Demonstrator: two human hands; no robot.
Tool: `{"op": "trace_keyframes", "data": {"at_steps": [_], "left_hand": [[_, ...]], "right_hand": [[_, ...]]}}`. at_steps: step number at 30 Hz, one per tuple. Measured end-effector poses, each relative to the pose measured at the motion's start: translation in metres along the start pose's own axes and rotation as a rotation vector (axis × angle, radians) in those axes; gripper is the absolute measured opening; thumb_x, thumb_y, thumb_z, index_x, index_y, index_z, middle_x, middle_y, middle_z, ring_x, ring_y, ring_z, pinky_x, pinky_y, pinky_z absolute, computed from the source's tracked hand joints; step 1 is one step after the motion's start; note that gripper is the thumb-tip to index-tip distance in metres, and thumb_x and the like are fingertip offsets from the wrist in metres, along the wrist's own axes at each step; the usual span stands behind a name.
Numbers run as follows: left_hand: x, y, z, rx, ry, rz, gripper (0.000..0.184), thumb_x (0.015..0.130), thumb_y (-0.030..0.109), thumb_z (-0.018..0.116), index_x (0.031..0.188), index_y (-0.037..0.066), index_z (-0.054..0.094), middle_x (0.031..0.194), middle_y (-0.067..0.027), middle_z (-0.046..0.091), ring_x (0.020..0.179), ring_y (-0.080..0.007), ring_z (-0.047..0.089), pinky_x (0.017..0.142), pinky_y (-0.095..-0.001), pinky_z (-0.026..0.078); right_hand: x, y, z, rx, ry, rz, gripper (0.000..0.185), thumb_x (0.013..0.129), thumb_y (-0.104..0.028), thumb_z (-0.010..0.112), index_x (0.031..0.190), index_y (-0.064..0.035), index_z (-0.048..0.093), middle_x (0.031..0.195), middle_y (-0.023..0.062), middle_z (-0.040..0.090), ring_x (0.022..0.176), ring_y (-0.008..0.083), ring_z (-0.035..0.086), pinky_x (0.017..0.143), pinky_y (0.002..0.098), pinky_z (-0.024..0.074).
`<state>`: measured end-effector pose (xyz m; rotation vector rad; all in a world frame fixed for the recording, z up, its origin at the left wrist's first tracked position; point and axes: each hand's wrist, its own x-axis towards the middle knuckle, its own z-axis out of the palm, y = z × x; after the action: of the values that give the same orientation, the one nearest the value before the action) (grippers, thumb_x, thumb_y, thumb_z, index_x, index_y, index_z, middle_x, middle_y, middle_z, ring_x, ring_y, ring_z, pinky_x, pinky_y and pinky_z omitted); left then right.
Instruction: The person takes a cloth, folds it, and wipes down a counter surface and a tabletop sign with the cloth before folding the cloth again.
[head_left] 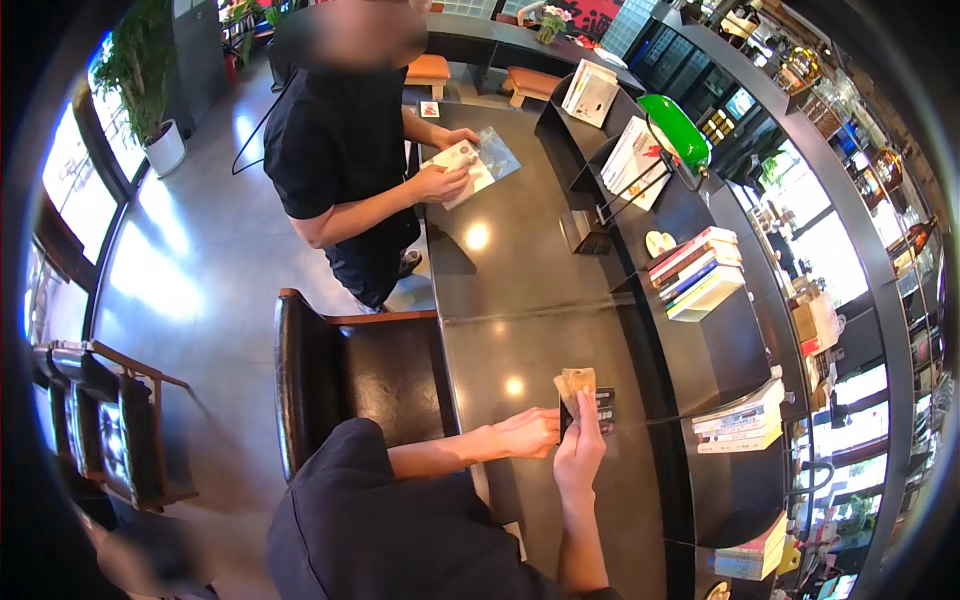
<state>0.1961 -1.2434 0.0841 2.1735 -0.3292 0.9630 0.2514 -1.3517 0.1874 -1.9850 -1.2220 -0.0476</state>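
Observation:
My right hand (578, 440) is raised over the dark table (520, 350), closed on a folded tan cloth (577, 380) that sticks up above the fingers. A narrow dark piece (567, 412) shows just under the cloth, between my two hands; its kind is not clear. Close on its left, my left hand (527, 433) has its fingers bent together at the lower edge of that piece. What they pinch is hidden. Beyond my right fingers, small black cards with pale print (605, 408) show against the tabletop, partly covered by the hand.
Across the table another person (345, 150) holds a white book (465, 175) and a clear plastic sleeve (497, 152). A raised shelf along the right side carries book stacks (700, 275) and a green lamp (675, 130). A black chair (385, 390) stands at the left edge.

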Motion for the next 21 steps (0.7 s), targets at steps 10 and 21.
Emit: {"op": "trace_keyframes", "data": {"at_steps": [10,21], "left_hand": [[-0.01,0.005,0.012,0.077,-0.141,-0.147,0.038,0.066,0.004,0.063,0.105,0.005,0.066,0.095,-0.018,0.065,0.085,-0.0379,0.063,0.07,-0.0445,0.054],[-0.006,0.012,0.004,-0.056,-0.331,-0.03,0.027,0.062,0.002,0.064,0.089,0.002,0.069,0.08,-0.0143,0.064,0.08,-0.0332,0.063,0.068,-0.0456,0.055]], "right_hand": [[-0.013,-0.009,-0.017,1.353,0.086,0.623,0.058,0.086,-0.008,0.048,0.142,0.0052,0.044,0.136,0.0183,0.056,0.122,0.0271,0.057,0.106,0.0389,0.045],[-0.013,0.023,-0.027,-0.019,0.127,0.197,0.047,0.086,0.003,0.045,0.132,0.0021,0.055,0.136,0.0228,0.057,0.129,0.0359,0.054,0.106,0.0387,0.0424]]}}
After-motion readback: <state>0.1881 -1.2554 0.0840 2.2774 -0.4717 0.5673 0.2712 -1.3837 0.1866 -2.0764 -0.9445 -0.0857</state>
